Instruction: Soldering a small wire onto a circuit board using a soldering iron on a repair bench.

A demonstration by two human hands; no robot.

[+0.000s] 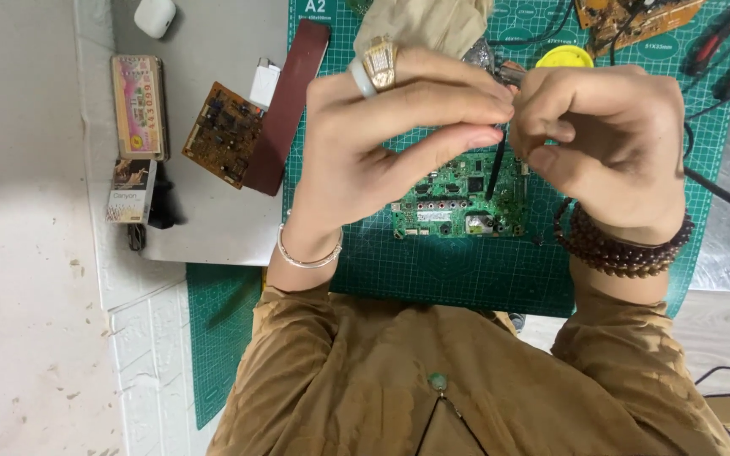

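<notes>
While both hands hover, brown circuit board (pixel 224 133) — red strip (pixel 289 101) alongside.

Two hands, left (pixel 382 148) and right (pixel 606 139); one green circuit board (pixel 454 203); two brown circuit boards (pixel 223 133) (pixel 631 19); one green cutting mat (pixel 466 270); one yellow round tin (pixel 564 57).

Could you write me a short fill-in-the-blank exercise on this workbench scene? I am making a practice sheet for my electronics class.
1. Both hands meet above a ____ circuit board lying on the cutting mat.
2. The left hand wears a large ring; the right hand has a ____ bracelet at its wrist.
3. A thin ____ tool hangs between the fingertips toward the board.
4. The brown circuit board lies ____ the mat.

Missing words: green; beaded; black; off
</notes>
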